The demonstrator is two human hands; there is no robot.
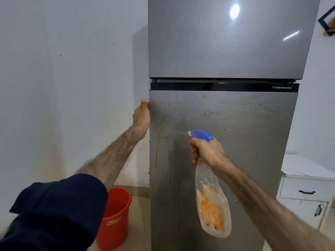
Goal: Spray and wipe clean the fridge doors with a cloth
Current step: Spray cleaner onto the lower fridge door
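A: Entry, head view. What is cut off or unclear?

B: The fridge [224, 124] runs out of frame at top and bottom. The left hand [142, 116] sits at the left edge of the lower door [235, 160]; its fingers wrap round the edge and are hidden behind it, so it grips the door edge. No cloth is identifiable; an orange patch inside or behind the clear spray bottle [211, 187] is too blurred to name.

A: Right hand?

B: The right hand [206, 151] is closed round the bottle's neck, fingers curled on the trigger under the blue spray head [200, 135].

A: Orientation of the bottle?

B: Long axis close to vertical, body hanging below the hand and leaning slightly to the right at the base. The nozzle points left, across the front of the lower door, with a faint mist at its tip. The bottle is in front of the door's middle, apart from the surface.

A: Door condition?

B: Lower door shows brown-orange specks and drip streaks, densest upper left. The upper door [226, 38] looks glossy, with light reflections.

A: Surroundings?

B: A red bucket [116, 218] on the floor left of the fridge, partly behind a dark sleeve [54, 214]. A white cabinet [306, 189] at right, cut by the frame.
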